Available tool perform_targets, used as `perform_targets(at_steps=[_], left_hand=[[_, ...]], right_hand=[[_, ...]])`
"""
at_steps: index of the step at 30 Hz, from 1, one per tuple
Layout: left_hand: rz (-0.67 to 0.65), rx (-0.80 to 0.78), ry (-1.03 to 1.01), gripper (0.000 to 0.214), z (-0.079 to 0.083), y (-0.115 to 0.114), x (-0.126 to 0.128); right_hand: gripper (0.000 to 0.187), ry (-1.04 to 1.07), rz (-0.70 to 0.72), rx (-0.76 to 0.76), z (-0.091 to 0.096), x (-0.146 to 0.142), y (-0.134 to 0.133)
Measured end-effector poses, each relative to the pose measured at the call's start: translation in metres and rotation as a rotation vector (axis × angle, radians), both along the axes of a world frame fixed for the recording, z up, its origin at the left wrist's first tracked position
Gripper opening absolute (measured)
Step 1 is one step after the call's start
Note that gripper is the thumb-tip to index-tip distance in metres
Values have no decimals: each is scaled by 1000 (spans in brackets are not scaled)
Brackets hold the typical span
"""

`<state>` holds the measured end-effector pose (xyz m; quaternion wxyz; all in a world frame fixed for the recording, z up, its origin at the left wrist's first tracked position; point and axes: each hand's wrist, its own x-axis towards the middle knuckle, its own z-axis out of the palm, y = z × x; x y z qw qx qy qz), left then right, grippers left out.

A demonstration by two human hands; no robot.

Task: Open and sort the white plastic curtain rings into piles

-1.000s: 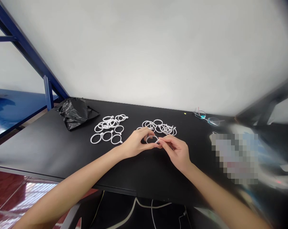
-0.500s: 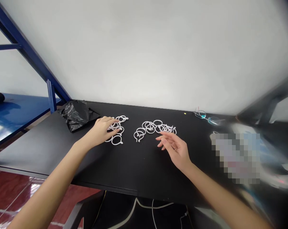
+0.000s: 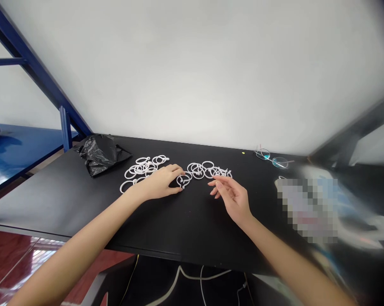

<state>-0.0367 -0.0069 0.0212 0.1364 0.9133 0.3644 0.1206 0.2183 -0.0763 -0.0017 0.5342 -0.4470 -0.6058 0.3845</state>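
Note:
Two clusters of white plastic rings lie on a black table [image 3: 67, 199]. The left cluster [image 3: 141, 169] spreads out flat; the right cluster [image 3: 207, 170] sits mid-table. My left hand [image 3: 162, 182] rests between them, its fingertips closing on a white ring [image 3: 183, 180] at the near left end of the right cluster. My right hand [image 3: 232, 195] hovers just in front of the right cluster, fingers loosely spread and holding nothing.
A crumpled black plastic bag [image 3: 99, 153] lies at the table's back left. Eyeglasses [image 3: 273, 159] rest at the back right, beside a blurred heap. A blue steel frame [image 3: 35, 72] stands at left. Cables hang under the table.
Both hands held one ring together a second ago. My left hand carried it to the left cluster, then swung back right to a ring at the right cluster. My right hand opened and stayed.

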Motion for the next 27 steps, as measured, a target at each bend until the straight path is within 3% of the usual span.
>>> perform_targets(at_steps=[5, 10, 20, 23, 27], left_hand=[[-35, -96, -73, 18, -3, 9, 21], [-38, -44, -218, 10, -2, 9, 38], [-52, -18, -319, 10, -23, -1, 38], [51, -193, -538, 4, -18, -6, 44], [235, -757, -1020, 22, -11, -17, 55]], right_hand=[[20, -8, 8, 22, 0, 1, 1], [19, -34, -3, 29, 1, 1, 2], [14, -169, -4, 114, 0, -1, 2], [14, -186, -17, 129, -1, 0, 3], [21, -220, 4, 211, -2, -1, 4]])
